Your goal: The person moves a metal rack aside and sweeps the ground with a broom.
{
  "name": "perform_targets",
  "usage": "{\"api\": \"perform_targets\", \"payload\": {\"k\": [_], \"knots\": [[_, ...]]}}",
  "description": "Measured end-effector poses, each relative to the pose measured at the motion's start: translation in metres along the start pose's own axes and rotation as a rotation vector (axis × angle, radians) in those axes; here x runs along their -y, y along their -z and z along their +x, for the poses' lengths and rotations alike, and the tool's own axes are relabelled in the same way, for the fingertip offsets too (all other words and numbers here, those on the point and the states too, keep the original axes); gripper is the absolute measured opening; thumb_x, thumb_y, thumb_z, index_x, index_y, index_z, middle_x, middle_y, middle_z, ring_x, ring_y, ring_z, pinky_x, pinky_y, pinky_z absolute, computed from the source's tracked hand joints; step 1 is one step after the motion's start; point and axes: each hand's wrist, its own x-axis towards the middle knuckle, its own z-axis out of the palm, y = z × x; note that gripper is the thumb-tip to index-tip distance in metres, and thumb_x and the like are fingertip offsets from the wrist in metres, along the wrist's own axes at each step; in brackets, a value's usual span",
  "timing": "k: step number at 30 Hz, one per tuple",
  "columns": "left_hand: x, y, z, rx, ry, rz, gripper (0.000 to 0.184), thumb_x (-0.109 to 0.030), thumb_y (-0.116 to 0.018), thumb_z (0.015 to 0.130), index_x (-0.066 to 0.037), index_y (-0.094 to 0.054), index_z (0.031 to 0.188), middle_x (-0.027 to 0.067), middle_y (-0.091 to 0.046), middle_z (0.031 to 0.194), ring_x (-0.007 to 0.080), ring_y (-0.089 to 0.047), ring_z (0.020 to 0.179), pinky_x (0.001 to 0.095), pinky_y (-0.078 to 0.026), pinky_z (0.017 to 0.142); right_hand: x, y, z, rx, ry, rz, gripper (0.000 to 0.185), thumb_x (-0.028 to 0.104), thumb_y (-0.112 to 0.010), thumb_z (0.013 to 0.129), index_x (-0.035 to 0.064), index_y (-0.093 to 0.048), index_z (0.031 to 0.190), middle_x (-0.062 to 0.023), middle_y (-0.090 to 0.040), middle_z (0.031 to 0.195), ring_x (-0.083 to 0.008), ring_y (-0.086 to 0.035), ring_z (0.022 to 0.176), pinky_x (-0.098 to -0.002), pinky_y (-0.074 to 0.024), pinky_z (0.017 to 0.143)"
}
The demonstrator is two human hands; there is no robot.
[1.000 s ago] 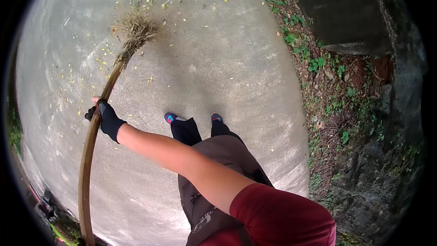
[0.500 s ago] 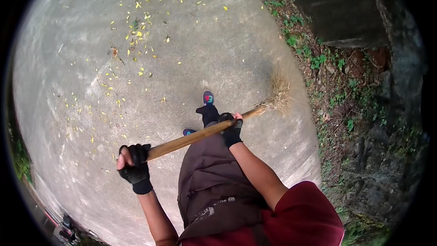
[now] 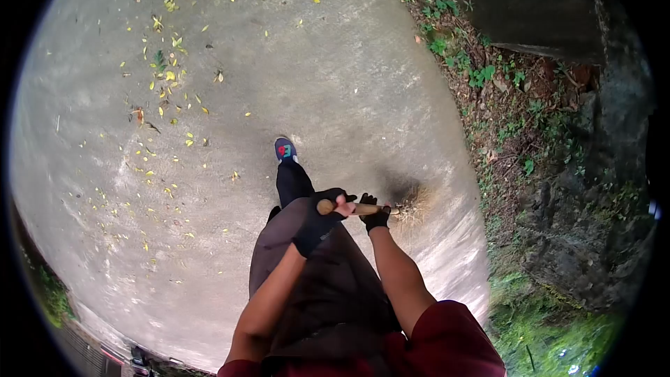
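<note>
A broom with a wooden handle [image 3: 366, 209] and straw bristles [image 3: 414, 211] lies across the front of my body, bristles to the right. My left hand [image 3: 322, 225], in a black fingerless glove, is closed round the handle near its rounded end, which points up toward me. Closer to the bristles, my right hand [image 3: 376, 216] wears a matching glove and grips the lower handle. The bristles are at the concrete ground, with a dark blurred patch beside them; exact contact is hard to tell.
Yellow leaves [image 3: 170, 75] lie scattered over the concrete [image 3: 314, 70] ahead and to the left. My shoe [image 3: 285, 149] is in front of me. A strip of soil and green plants [image 3: 481, 75] edges the right side, beside a dark stone wall [image 3: 530, 7].
My left hand has swung right and inward, bringing the handle end close to my right hand. The bristles have moved nearer my body. The ground view has shifted as I step.
</note>
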Motion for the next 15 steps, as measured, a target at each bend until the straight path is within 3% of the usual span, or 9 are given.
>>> {"api": "perform_targets", "payload": {"k": [1, 3, 5, 7, 8, 9, 10, 12, 15], "knots": [[-0.058, 0.025, -0.016, -0.159, 0.039, -0.083, 0.021, -0.001, -0.061, 0.080, -0.008, -0.047, 0.066, -0.0051, -0.048, 0.066, 0.0036, -0.044, 0.063, 0.0203, -0.035, 0.057, -0.050, -0.014, 0.014, 0.024, 0.043, -0.064, 0.052, 0.058, -0.056, 0.072, 0.0098, -0.039, 0.080, -0.0004, -0.041, 0.061, -0.0154, -0.046, 0.056, -0.0320, -0.0430, 0.057], [-0.147, 0.102, -0.061, -0.213, -0.368, 0.046, 0.020, -0.011, -0.060, 0.074, -0.009, -0.041, 0.066, 0.0016, -0.047, 0.064, 0.0156, -0.047, 0.061, 0.0319, -0.042, 0.066, -0.154, -0.036, 0.038, 0.187, -0.080, -0.127, 0.043, 0.051, -0.054, 0.080, 0.0133, -0.039, 0.068, -0.0017, -0.040, 0.058, -0.0195, -0.047, 0.056, -0.0402, -0.0441, 0.058], [-0.231, 0.154, -0.153, -0.341, -0.636, -0.033, 0.029, -0.015, -0.056, 0.074, -0.012, -0.030, 0.063, 0.0008, -0.037, 0.057, 0.0161, -0.038, 0.056, 0.0405, -0.041, 0.082, -0.312, -0.086, 0.008, -0.179, 0.101, -0.492, 0.031, 0.037, -0.058, 0.082, 0.0157, -0.040, 0.070, -0.0015, -0.041, 0.060, -0.0192, -0.046, 0.052, -0.0386, -0.0476, 0.054], [-0.280, 0.179, -0.267, -0.534, -0.878, -0.062, 0.029, -0.014, -0.051, 0.079, -0.012, -0.027, 0.063, -0.0002, -0.029, 0.056, 0.0135, -0.033, 0.059, 0.0400, -0.037, 0.092, -0.463, -0.092, -0.023, 0.002, -0.202, -0.430, 0.025, 0.029, -0.061, 0.081, 0.0155, -0.041, 0.074, 0.0005, -0.038, 0.053, -0.0161, -0.040, 0.042, -0.0362, -0.0465, 0.049], [-0.288, 0.195, -0.330, -0.378, -0.936, -0.029, 0.020, -0.013, -0.044, 0.089, 0.002, -0.047, 0.077, 0.0098, -0.052, 0.075, 0.0245, -0.055, 0.087, 0.0471, -0.029, 0.107, -0.528, -0.105, -0.056, 0.101, -0.301, -0.533, 0.026, 0.024, -0.061, 0.079, 0.0143, -0.039, 0.073, -0.0002, -0.035, 0.052, -0.0164, -0.038, 0.042, -0.0367, -0.0497, 0.053], [-0.269, 0.204, -0.385, -1.082, -0.951, 0.278, 0.028, -0.015, -0.043, 0.091, 0.010, -0.053, 0.096, 0.0210, -0.058, 0.099, 0.0321, -0.054, 0.107, 0.0481, -0.033, 0.105, -0.583, -0.126, -0.087, 0.131, -0.342, -0.665, 0.027, 0.025, -0.062, 0.080, 0.0140, -0.038, 0.073, -0.0003, -0.035, 0.052, -0.0163, -0.037, 0.040, -0.0362, -0.0498, 0.052], [-0.264, 0.193, -0.397, -1.359, -0.764, 1.014, 0.033, -0.015, -0.043, 0.092, 0.014, -0.052, 0.105, 0.0270, -0.055, 0.113, 0.0360, -0.052, 0.113, 0.0454, -0.042, 0.098, -0.632, -0.139, -0.093, 0.213, -0.438, -0.800, 0.026, 0.027, -0.063, 0.080, 0.0133, -0.041, 0.076, -0.0011, -0.038, 0.052, -0.0178, -0.042, 0.042, -0.0359, -0.0492, 0.051], [-0.293, 0.143, -0.360, -1.539, -1.063, 0.148, 0.024, -0.012, -0.045, 0.090, 0.010, -0.053, 0.087, 0.0183, -0.059, 0.092, 0.0281, -0.058, 0.096, 0.0390, -0.048, 0.085, -0.699, -0.170, -0.115, 0.578, -0.549, -1.059, 0.032, 0.034, -0.067, 0.078, 0.0098, -0.047, 0.083, -0.0037, -0.046, 0.057, -0.0206, -0.055, 0.051, -0.0342, -0.0482, 0.053], [-0.316, 0.175, -0.364, -2.329, -0.542, 1.623, 0.037, -0.036, -0.051, 0.090, -0.006, -0.056, 0.068, 0.0111, -0.064, 0.079, 0.0252, -0.058, 0.066, 0.0371, -0.047, 0.057, -0.784, -0.195, -0.160, 0.643, -0.685, -1.179, 0.034, 0.035, -0.067, 0.078, 0.0094, -0.047, 0.085, -0.0053, -0.050, 0.060, -0.0211, -0.057, 0.054, -0.0332, -0.0490, 0.055]]}}
